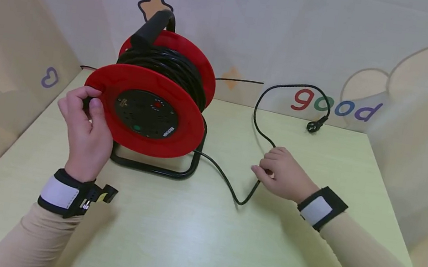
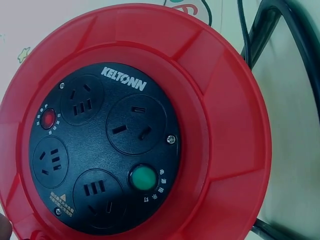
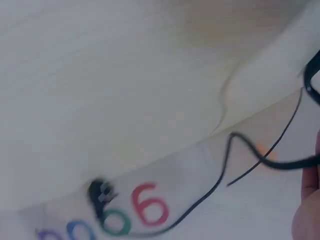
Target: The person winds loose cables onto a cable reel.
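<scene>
A red and black cable reel (image 1: pixel 190 123) stands on a black tubular frame (image 1: pixel 150 169) at the left of the table, black cable wound between its two discs. My left hand (image 1: pixel 89 133) holds a small black knob (image 1: pixel 86 104) at the left rim of the front disc, fingers and thumb curled round it. In the left wrist view the black socket panel (image 2: pixel 90 145) fills the disc's middle. My right hand (image 1: pixel 284 174) pinches the loose cable (image 1: pixel 219 166) right of the reel. Beyond that hand, the cable loops up and back to a black plug (image 1: pixel 314 126).
A pale wooden table (image 1: pixel 189 240) lies under everything. Printed cloth (image 1: pixel 254 29) hangs behind and at both sides. A thin dark line (image 1: pixel 240 81) runs along the back cloth behind the reel. The reel's black carrying handle (image 1: pixel 152 29) rises above its discs.
</scene>
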The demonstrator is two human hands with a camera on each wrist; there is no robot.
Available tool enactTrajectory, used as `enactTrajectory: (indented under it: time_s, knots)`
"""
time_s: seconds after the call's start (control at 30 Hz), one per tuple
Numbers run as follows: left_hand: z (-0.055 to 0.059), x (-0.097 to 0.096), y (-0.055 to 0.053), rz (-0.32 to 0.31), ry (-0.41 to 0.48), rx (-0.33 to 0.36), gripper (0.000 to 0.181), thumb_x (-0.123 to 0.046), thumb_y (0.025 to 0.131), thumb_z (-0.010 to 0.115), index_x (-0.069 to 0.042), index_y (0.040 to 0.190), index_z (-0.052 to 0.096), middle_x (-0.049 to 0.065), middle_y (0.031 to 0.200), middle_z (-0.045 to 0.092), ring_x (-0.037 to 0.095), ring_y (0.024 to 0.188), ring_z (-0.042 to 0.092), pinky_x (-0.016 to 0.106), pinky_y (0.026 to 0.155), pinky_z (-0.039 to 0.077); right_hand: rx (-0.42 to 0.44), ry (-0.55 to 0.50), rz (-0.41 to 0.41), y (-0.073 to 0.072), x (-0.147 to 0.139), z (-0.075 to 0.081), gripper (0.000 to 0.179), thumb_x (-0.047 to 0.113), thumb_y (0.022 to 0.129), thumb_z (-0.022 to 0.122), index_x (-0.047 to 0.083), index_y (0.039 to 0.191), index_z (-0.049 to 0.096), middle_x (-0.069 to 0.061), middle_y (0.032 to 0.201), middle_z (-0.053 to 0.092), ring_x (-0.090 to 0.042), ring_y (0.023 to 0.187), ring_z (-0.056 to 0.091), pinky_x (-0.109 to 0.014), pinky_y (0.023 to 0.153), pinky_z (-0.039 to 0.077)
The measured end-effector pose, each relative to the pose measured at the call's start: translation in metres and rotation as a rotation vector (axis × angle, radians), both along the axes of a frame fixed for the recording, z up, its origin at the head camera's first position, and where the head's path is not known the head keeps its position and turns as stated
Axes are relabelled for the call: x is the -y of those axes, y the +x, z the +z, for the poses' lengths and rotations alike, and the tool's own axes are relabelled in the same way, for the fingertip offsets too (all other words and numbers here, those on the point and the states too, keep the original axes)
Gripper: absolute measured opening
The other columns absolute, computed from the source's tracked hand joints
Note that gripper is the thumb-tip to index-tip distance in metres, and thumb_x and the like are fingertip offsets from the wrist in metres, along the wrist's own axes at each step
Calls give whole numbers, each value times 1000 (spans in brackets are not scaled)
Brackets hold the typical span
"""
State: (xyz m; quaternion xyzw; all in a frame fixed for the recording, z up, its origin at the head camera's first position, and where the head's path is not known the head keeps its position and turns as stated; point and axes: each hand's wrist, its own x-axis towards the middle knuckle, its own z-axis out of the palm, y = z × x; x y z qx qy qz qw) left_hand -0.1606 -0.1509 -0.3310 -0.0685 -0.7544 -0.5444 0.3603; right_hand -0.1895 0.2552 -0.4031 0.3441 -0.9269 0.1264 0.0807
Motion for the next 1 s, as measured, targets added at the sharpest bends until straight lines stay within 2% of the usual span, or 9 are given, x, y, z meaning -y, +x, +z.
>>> enactTrajectory:
  time_s: [0.1, 0.23, 0.33, 0.43, 0.5, 0.63, 0.8, 0.87, 1.0]
  knots:
    - [-10, 7, -7, 13, -13, -15, 18, 1, 98, 41, 3, 116, 45, -14, 116, 36, 16, 122, 36, 23, 85, 46, -62, 90, -15, 11, -32, -3, 34, 34, 88, 60, 21, 57, 55, 7, 59, 47, -13, 68, 41, -36, 84, 42]
    - [-17, 14, -10, 16, -25, -24, 19, 0, 98, 41, 1, 116, 46, -14, 117, 36, 17, 123, 35, 22, 86, 46, -58, 277, -79, 20, -68, -19, 27, 33, 89, 61, 17, 67, 62, 3, 66, 55, -18, 74, 47, -41, 87, 46]
    - [-11, 10, -4, 17, -6, 4, 18, 0, 99, 40, 1, 116, 45, -13, 116, 37, 16, 123, 35, 22, 87, 46, -28, 374, -121, 24, -84, -33, 24, 32, 92, 58, 13, 78, 65, -1, 73, 59, -23, 79, 52, -46, 90, 45]
    - [-3, 2, 4, 9, 9, 26, 17, 0, 99, 38, 3, 115, 44, -14, 114, 36, 16, 122, 34, 22, 87, 46, -14, 415, -153, 27, -84, -37, 24, 30, 94, 55, 10, 86, 65, -5, 79, 61, -26, 85, 54, -49, 92, 44]
    - [2, -3, 7, 2, 11, 30, 17, 1, 99, 38, 4, 114, 44, -15, 113, 35, 17, 122, 34, 22, 87, 46, -13, 409, -154, 30, -77, -35, 16, 24, 93, 58, 9, 89, 63, -7, 83, 61, -27, 88, 53, -50, 94, 43]
    - [-2, -2, 2, -15, 25, 32, 18, 0, 99, 38, 2, 115, 44, -13, 115, 36, 17, 122, 34, 22, 87, 46, 20, 292, -81, 39, -50, -34, 3, 14, 91, 59, 12, 93, 61, -2, 87, 59, -22, 87, 52, -47, 94, 42]
    - [-15, 6, -10, -12, 26, 14, 18, -4, 100, 38, -3, 116, 46, -15, 115, 36, 14, 122, 34, 23, 86, 46, 108, 184, 28, 52, -23, -42, 20, 38, 96, 51, 22, 88, 58, 11, 75, 53, -10, 72, 47, -35, 77, 46]
    - [-19, 9, -12, -4, 24, 3, 18, -6, 100, 38, -5, 116, 47, -16, 114, 37, 14, 122, 34, 24, 85, 46, 119, 187, 8, 52, -22, -43, 21, 40, 95, 51, 24, 83, 55, 12, 69, 50, -9, 66, 45, -32, 69, 45]
    - [-23, 13, -12, 13, 17, 4, 19, -8, 101, 38, -7, 116, 48, -17, 114, 38, 13, 121, 35, 23, 83, 45, 153, 150, -131, 43, -39, -40, 16, 27, 97, 51, 20, 82, 54, 7, 65, 49, -11, 62, 45, -32, 61, 43]
